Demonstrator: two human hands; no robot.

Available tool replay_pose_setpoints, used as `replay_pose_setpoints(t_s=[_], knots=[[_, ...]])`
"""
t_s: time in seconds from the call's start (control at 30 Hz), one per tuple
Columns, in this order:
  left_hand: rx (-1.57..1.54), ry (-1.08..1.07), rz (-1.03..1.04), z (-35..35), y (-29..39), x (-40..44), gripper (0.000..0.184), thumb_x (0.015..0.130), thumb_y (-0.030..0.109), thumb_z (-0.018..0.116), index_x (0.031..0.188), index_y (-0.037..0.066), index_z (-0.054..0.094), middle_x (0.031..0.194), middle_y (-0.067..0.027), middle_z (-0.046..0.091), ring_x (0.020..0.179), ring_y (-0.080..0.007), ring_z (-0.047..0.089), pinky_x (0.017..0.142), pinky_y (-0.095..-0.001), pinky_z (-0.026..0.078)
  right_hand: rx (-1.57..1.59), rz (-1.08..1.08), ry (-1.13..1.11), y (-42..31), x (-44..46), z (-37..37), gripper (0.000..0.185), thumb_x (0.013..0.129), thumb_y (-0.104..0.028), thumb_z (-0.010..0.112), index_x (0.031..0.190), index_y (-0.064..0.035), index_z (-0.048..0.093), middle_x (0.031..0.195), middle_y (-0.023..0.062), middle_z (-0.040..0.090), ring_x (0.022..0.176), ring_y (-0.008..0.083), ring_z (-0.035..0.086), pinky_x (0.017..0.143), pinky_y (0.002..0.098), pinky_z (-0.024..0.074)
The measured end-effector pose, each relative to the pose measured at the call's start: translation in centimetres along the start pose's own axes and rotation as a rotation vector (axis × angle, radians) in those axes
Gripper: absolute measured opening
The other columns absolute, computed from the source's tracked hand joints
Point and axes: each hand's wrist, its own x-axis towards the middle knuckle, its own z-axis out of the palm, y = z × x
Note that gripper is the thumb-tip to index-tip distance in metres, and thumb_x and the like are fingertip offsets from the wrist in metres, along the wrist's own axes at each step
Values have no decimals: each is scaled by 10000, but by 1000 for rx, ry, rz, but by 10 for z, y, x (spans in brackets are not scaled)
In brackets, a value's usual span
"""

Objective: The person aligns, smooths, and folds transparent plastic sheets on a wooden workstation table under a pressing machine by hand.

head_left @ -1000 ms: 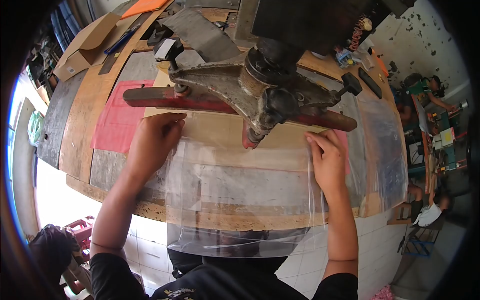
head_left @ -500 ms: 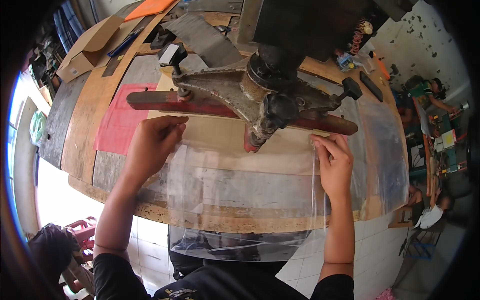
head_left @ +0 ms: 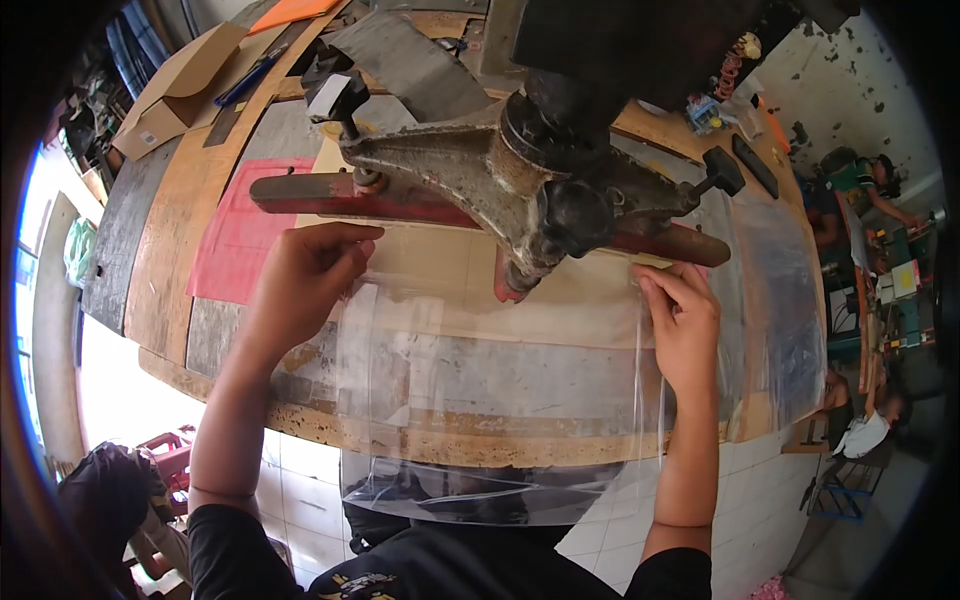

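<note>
A clear plastic sheet (head_left: 500,400) stretches between my two hands over the front of the table, its near end hanging past the edge above my lap. My left hand (head_left: 305,280) is closed at the sheet's upper left corner, index finger pointing along the red bar. At the upper right corner, my right hand (head_left: 685,315) pinches the sheet between thumb and fingers. Just beyond both hands runs the red metal bar (head_left: 430,210) of a press, carried by a worn metal bracket (head_left: 440,160) with black knobs. Under the bar lies a beige sheet (head_left: 440,260).
A red sheet (head_left: 235,240) lies left of the beige one. More clear plastic (head_left: 785,310) drapes over the table's right side. A cardboard box (head_left: 185,90) stands at the back left, near a dark sheet (head_left: 410,65). Other people (head_left: 865,185) sit at the far right.
The view has shifted slightly, so the press and my right hand appear a little farther right. Both hands keep their hold at the sheet's corners.
</note>
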Motion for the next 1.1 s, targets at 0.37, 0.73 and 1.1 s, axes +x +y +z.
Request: replay_pose_setpoints(t_s=[0.37,0.73,1.1], knots=[[399,84,179,11,10,-4,224,972,58,695,1163,4,800,814,-173,730,648,-175,635,673,-336,535,-60,-61,-26,6,-3,8,198,980,34,690,1137,-18,798,904,93,632,743,210,632,666,346,492],[433,87,185,12,11,-5,235,958,54,696,1162,-6,796,816,-184,716,653,-244,662,674,-365,538,-42,11,-130,0,-5,-1,237,981,35,663,1167,-28,797,922,95,599,782,227,632,702,370,508],[397,103,171,13,3,-4,265,972,49,670,1204,16,793,790,-102,691,678,-132,632,669,-324,522,-82,-34,-99,4,-6,3,329,956,103,639,1213,-39,785,959,106,598,821,246,644,733,395,521]])
